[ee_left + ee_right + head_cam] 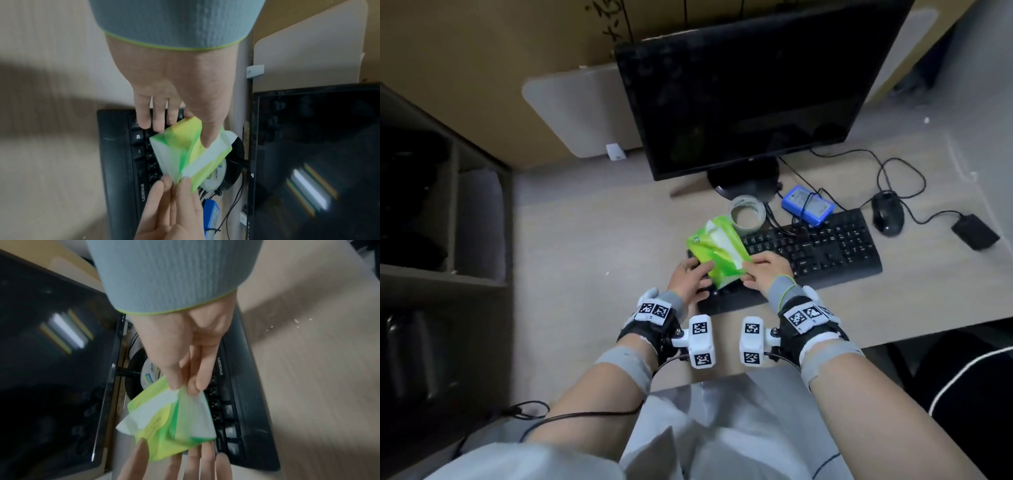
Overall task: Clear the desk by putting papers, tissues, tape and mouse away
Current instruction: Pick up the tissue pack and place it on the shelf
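I hold a green tissue pack (717, 253) (180, 146) (164, 423) with white tissue showing at its slit, just above the black keyboard (825, 246). My left hand (690, 277) (180, 91) grips its near left end, thumb on top and fingers underneath. At the near right corner, my right hand (763, 270) (185, 353) pinches the wrapper between thumb and fingers. A clear tape roll (747, 212) (216, 177) (150, 373) lies beyond the pack by the monitor foot. The black mouse (888, 212) sits right of the keyboard.
A dark monitor (750, 85) stands at the back of the desk. A blue device (808, 205) lies on the keyboard's far edge among cables, and a black box (975, 231) sits at the far right. Dark shelves (441, 222) stand left of the desk.
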`<state>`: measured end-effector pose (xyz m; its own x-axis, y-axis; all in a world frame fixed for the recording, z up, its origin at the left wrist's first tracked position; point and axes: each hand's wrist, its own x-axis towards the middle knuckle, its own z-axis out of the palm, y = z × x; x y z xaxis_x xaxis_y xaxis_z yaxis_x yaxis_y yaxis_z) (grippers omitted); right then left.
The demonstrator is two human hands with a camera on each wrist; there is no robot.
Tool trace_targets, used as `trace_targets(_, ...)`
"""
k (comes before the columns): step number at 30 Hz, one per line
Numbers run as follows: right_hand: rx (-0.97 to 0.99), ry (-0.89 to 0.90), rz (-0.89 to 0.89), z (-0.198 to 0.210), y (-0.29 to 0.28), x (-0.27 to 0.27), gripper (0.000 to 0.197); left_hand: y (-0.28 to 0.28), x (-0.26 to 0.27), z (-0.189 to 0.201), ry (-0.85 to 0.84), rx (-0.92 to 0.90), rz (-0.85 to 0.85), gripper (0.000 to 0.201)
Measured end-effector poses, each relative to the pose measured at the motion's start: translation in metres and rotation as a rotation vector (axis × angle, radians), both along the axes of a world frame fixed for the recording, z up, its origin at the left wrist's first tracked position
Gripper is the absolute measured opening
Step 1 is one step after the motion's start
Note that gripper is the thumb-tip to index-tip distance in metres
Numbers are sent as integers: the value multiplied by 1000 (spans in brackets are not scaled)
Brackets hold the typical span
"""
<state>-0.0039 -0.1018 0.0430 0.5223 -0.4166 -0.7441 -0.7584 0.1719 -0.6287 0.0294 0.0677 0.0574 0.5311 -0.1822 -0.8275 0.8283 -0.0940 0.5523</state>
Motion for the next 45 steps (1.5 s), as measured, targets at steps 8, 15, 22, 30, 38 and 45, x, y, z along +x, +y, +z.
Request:
trace_targets(8,215,-69,433,22,73,45,21,84,1,11,-27,70,409,33)
trace_targets(15,304,133,807,12,206,73,30,198,-27,-2,-22,73,746,21)
trace_targets(22,236,213,892,-19,336,67,25,322,-82,-21,237,212,1209,32)
trace_targets(30,267,76,862,-55,466,79,90,376,-100,-28,225,140,1182,19)
trace_targets(38,218,37,704,-46,413,82,57,375,-49,-50,292,251,1202,116)
trace_targets(45,308,55,631,-41,384,95,37,350,-31,-32,210,380,1132,80)
